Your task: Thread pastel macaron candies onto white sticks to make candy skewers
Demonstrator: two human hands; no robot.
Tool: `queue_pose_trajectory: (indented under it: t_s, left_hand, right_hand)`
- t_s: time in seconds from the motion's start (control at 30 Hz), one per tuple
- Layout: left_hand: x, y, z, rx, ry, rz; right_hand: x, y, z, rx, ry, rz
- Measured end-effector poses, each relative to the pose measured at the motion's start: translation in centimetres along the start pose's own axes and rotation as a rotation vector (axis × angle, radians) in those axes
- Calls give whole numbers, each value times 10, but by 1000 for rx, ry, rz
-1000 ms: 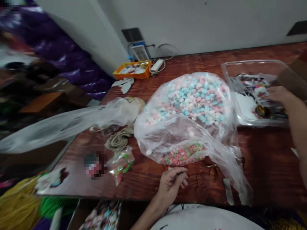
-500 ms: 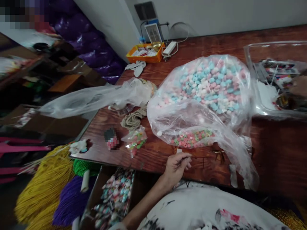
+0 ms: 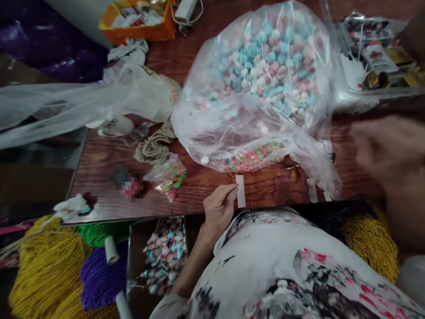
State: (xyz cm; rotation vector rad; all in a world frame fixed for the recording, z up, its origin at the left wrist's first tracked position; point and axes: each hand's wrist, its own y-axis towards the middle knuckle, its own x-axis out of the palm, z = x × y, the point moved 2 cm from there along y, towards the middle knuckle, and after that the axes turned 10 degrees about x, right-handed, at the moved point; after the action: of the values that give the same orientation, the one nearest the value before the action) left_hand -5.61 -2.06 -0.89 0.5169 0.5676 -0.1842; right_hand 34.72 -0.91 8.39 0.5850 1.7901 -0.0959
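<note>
My left hand (image 3: 219,208) rests at the table's front edge, its fingers pinched together. What they hold, if anything, is too small to make out. The fingertips lie beside a short white strip (image 3: 241,191), and I cannot tell whether they touch it. Just beyond it sits a large clear plastic bag (image 3: 265,128) with pink, blue and white pieces, and small red and green beads in its lower part. My right hand (image 3: 388,150), smeared by motion, is over the table at the right; its fingers cannot be read.
Left of the bag lie a crumpled cloth (image 3: 154,144), a small bag of coloured beads (image 3: 171,177) and a white mug (image 3: 116,126). An orange tray (image 3: 137,31) and a clear plastic tray (image 3: 365,95) stand farther back. Yellow cord bundles (image 3: 43,266) hang below the table edge.
My right hand has come into view at the right. The view has tilted down and shifted, so the bag sits higher and more to the left; my left hand stays pinched.
</note>
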Motion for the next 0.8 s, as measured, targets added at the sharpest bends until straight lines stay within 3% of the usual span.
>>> queue_pose_trajectory:
  t_s: [0.03,0.1,0.2,0.27,0.37,0.5,0.7,0.8]
  left_hand:
    - [0,-5,-1,16,37,-9]
    - [1,-12,-2,75,115,-37]
    - [7,-18,-1,181,189,-93]
    - [12,-20,3,232,197,-125]
    - [22,-21,12,287,185,-148]
    - [33,-30,24,351,157,-188]
    - [27,-47,24,335,156,-172]
    - [21,-38,24,358,175,-165]
  right_hand:
    - [8,-31,-5,-174,113,18]
    - [26,-86,-6,-280,328,34]
    - [55,-142,-5,-142,535,-5]
    - [69,-159,-11,-136,572,-45]
    - [84,-157,-26,-180,449,-151]
    - [96,-133,-45,-141,210,-269]
    - [108,-121,-77,-84,-46,-303]
    - [111,-125,-86,-118,-78,-267]
